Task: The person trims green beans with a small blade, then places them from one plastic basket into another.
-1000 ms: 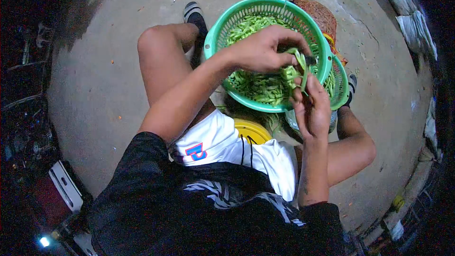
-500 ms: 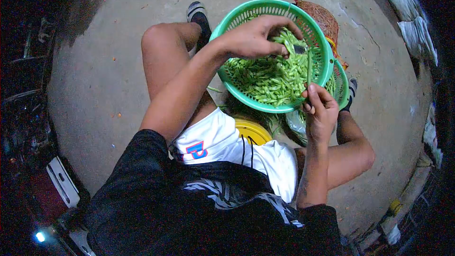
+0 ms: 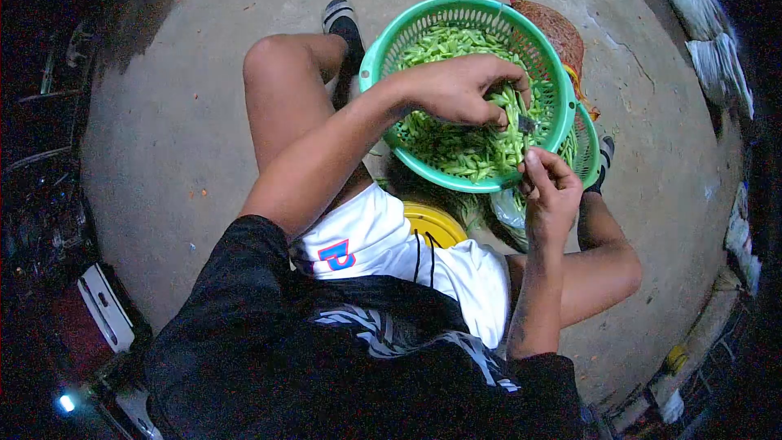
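Note:
A green plastic colander point(image 3: 380, 140) holds a heap of diagonally sliced green beans point(image 3: 444, 45). Over the heap, my left hand point(image 3: 468, 91) curls its thumb and fingers around a small knife, whose short dark blade point(image 3: 527, 124) shows at the fingertips; its handle is hidden. Cut pieces lie bunched beside those fingers. At the near right rim, my right hand point(image 3: 551, 183) pinches a short length of green bean point(image 3: 526, 145) between thumb and fingers, close to the blade.
A second green basket point(image 3: 588, 143) with beans sits under the colander's right side. Behind it stands a reddish mesh sack point(image 3: 554, 28). A clear plastic bag point(image 3: 509, 210) and a yellow round lid or stool point(image 3: 436, 224) are between my legs. White sacks point(image 3: 717, 65) lie at far right.
My left hand has moved down and slightly right, nearer my right hand, with the blade. The bean in my right hand now shows much shorter.

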Available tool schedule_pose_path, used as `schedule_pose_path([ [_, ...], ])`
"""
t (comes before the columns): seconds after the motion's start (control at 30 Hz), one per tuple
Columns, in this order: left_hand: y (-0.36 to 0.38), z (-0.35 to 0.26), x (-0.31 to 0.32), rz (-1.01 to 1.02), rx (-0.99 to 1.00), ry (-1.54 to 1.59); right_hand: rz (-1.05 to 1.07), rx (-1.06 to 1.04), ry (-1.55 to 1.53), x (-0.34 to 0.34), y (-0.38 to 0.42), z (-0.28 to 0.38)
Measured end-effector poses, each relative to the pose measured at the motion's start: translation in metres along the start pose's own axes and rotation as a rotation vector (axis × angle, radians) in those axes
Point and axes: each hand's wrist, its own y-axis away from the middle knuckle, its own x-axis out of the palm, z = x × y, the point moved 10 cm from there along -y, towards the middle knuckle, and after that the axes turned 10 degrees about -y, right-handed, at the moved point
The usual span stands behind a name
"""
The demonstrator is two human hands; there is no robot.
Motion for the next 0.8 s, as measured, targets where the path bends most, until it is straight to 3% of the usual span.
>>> schedule_pose_path([
  [0.13,0.000,0.012,-0.004,0.038,-0.043,-0.005,0.004,0.040,-0.126,0.002,-0.002,-0.005],
  [0.2,0.000,0.017,-0.021,-0.049,0.028,0.134,0.009,0.041,-0.144,0.001,-0.002,-0.005],
  [0.23,0.003,0.036,-0.020,0.004,-0.155,0.289,0.008,0.035,-0.131,0.001,-0.002,-0.005],
  [0.47,0.002,0.012,-0.006,-0.011,-0.055,0.004,-0.010,0.030,-0.152,0.000,-0.004,-0.009],
  [0.6,-0.001,0.006,0.011,0.068,-0.072,0.055,-0.025,0.044,-0.192,0.001,-0.002,-0.009],
  [0.67,-0.002,0.013,0.002,0.040,-0.041,0.069,-0.009,0.137,-0.208,0.000,0.000,-0.014],
  [0.73,-0.001,0.028,-0.014,0.016,-0.105,0.190,-0.006,0.121,-0.224,0.001,0.000,-0.014],
  [0.8,-0.001,0.026,-0.016,-0.002,-0.085,0.111,-0.003,0.097,-0.247,0.003,-0.003,-0.012],
])
